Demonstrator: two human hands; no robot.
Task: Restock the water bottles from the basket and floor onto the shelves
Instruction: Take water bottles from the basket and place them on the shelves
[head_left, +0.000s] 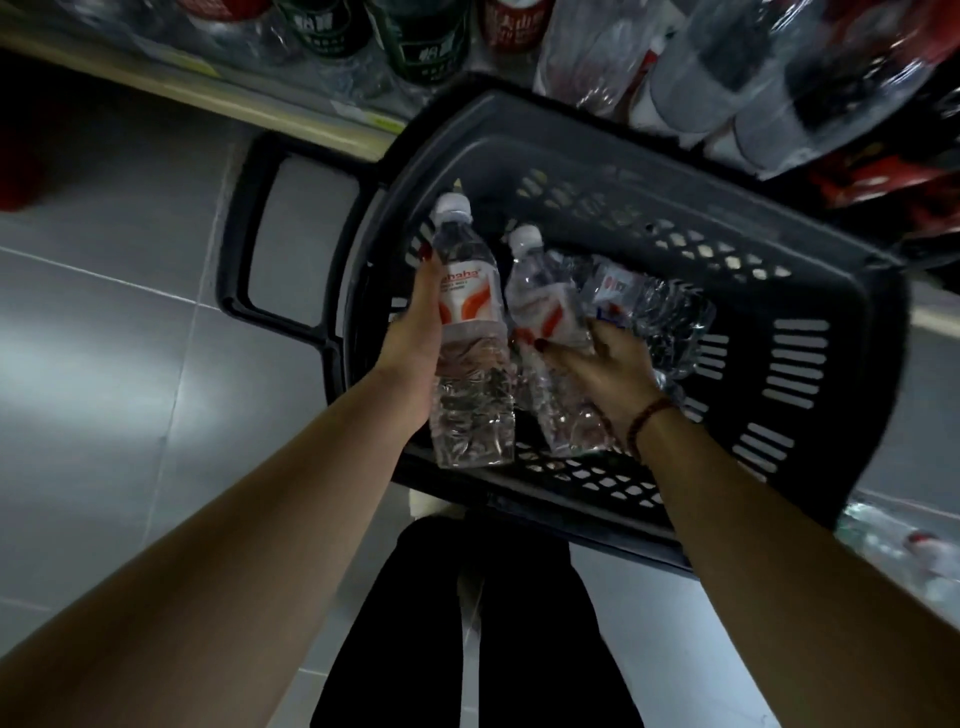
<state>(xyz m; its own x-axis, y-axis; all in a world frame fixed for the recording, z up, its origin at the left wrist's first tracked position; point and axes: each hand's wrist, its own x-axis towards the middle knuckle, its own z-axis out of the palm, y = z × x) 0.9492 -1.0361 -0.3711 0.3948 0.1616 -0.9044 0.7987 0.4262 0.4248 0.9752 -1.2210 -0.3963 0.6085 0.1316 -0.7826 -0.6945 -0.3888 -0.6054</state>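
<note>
Fingers (423, 270) of the left hand (415, 343) are curled round a clear bottle (470, 332) with a white cap and an orange-and-white label, held neck away over the near-left part of the basket (779, 208). Just beside it, the right hand (610, 371), bracelet (649, 421) at the wrist, grips a second bottle (548, 322) of the same kind, thumb across the label. A third bottle (654, 312), with a blue-and-red label, lies inside the basket, touching the second. The basket is dark perforated plastic; its handle (260, 234) is folded out to the left. It stands on a floor (130, 338) of glossy grey tiles in dim light. Blurred wrapped bottles (909, 551) lie on the tiles at right. Beyond the basket runs a pale shelf (208, 88) edge carrying green-labelled stock (415, 41); shrink-wrapped packs (753, 67) stand at far right.
</note>
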